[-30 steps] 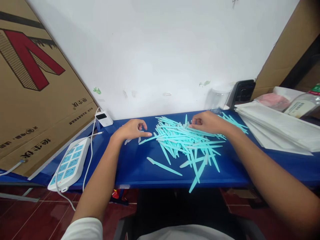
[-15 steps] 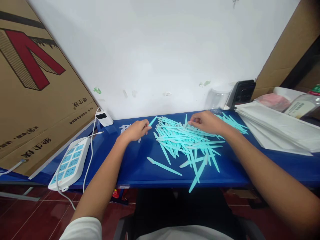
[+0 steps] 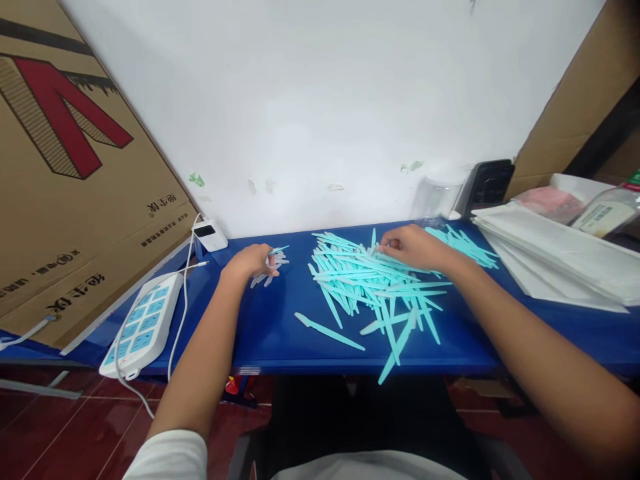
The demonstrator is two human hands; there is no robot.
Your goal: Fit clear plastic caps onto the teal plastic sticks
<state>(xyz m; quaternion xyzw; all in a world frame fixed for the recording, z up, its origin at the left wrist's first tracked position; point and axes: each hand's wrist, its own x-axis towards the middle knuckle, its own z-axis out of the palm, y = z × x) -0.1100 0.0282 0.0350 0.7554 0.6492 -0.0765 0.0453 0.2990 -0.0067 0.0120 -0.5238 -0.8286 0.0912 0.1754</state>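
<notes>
My left hand [image 3: 254,260] is over a small pile of translucent whitish pieces [image 3: 261,280] on the left of the table. Its thumb and fingers are curled round, and a thin turquoise stick [image 3: 280,249], shaped like an eyebrow razor, sticks out from them. My right hand [image 3: 406,244] rests at the back of a large heap of similar turquoise sticks [image 3: 360,277]. There its fingertips are pinched together on an upright stick [image 3: 373,239], partly covered by the fingers. One separate stick [image 3: 330,332] lies in front of the heap, and another [image 3: 389,368] pokes past the table's front edge.
A white power strip [image 3: 145,323] with cables and a small white device [image 3: 210,236] are at the left, beside a large cardboard box [image 3: 90,200]. More turquoise sticks [image 3: 467,247], a clear container [image 3: 437,197], a black device [image 3: 490,187] and white paper bags [image 3: 555,260] stand or lie right.
My left hand has moved left with its turquoise stick, from beside the heap to above the whitish pieces. My right hand has stayed at the heap, still pinching.
</notes>
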